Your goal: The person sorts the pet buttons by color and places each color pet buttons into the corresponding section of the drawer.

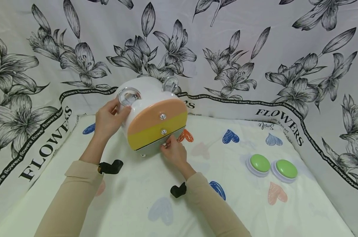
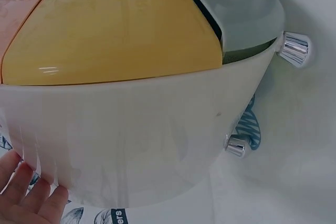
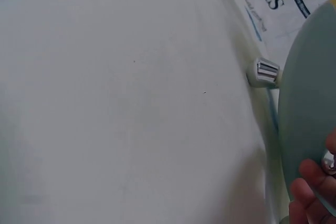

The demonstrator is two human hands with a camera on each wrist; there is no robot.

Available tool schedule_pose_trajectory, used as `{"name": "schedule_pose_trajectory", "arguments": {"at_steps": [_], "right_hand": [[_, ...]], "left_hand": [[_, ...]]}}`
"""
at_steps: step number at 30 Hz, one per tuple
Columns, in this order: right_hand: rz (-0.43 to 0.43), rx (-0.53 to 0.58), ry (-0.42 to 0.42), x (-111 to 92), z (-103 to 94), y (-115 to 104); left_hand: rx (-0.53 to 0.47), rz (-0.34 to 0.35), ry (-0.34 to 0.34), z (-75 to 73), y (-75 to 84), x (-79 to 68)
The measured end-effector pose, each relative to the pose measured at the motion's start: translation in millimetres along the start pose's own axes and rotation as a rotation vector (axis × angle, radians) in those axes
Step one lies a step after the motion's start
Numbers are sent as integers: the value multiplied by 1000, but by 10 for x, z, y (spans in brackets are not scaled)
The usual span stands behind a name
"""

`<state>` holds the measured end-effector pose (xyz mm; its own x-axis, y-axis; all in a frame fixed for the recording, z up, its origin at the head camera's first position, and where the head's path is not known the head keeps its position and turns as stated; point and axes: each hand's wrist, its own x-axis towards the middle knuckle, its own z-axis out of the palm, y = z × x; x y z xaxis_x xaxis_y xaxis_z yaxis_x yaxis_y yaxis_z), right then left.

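A rounded white drawer box [image 1: 149,85] with orange, yellow and grey-green drawer fronts stands tilted in the head view. It has chrome knobs, chrome feet and two clear rounded pieces on top. My left hand [image 1: 109,120] holds its left side, thumb near one clear piece; in the left wrist view the fingers [image 2: 37,192] lie against the white wall. My right hand [image 1: 175,151] pinches the knob [image 3: 329,162] of the lowest, grey-green drawer [image 2: 252,17]. A dark gap shows between that drawer and the yellow drawer [image 2: 121,30]. The box's back is hidden.
Two green-topped round buttons [image 1: 260,163] with white bases sit on the right of the heart-printed cloth [image 1: 238,210]. A flower-printed curtain [image 1: 226,59] stands behind the box. Black straps or mounts [image 1: 111,167] stick out at both wrists.
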<state>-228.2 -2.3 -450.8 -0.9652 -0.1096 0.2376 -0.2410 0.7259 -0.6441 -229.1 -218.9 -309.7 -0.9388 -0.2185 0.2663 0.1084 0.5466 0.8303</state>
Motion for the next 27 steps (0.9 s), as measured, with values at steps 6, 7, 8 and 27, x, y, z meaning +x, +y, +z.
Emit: {"name": "schedule_pose_trajectory", "arguments": {"at_steps": [6,7,8,27], "right_hand": [[7,2,-6,-45,-26,6],[9,-1,-6,-53,-31,10],[11,-4,-7,-62,-37,15],[-5,-15,-7,-266,-175,128]], "left_hand": [[-3,4,2,-7,-38,15],[-5,7,3,-8,-43,16],[-6,9,3,-9,-48,18],[-4,25,11,15,-61,29]]}}
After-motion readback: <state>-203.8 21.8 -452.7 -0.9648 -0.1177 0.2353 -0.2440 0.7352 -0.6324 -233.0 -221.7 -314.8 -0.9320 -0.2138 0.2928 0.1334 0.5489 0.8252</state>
